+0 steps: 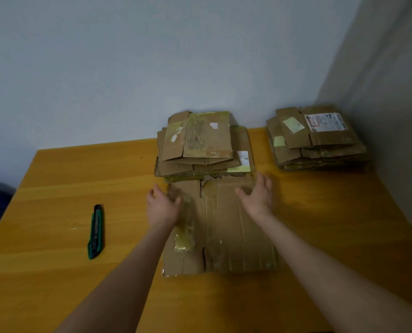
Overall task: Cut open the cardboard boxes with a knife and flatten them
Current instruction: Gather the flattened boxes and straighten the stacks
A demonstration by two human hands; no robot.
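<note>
Your desk (pixel 63 179) is smooth orange wood grain with a soft sheen; the flattened box (pixel 226 227) on it is matt brown cardboard with glossy yellowed tape (pixel 184 234), and the knife (pixel 96 231) looks like green and black plastic

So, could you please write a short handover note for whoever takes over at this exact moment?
Left hand: open, over the far left edge of the flattened box.
Right hand: open, at its far right corner. I cannot tell whether either hand touches the box.
Green utility knife: unheld on the table, left of the box.
Other flattened boxes: centre stack just behind the box, right stack in the corner.
Done: this box lies flat.
Left: probably add it to a stack. No uncut boxes are in view.
</note>
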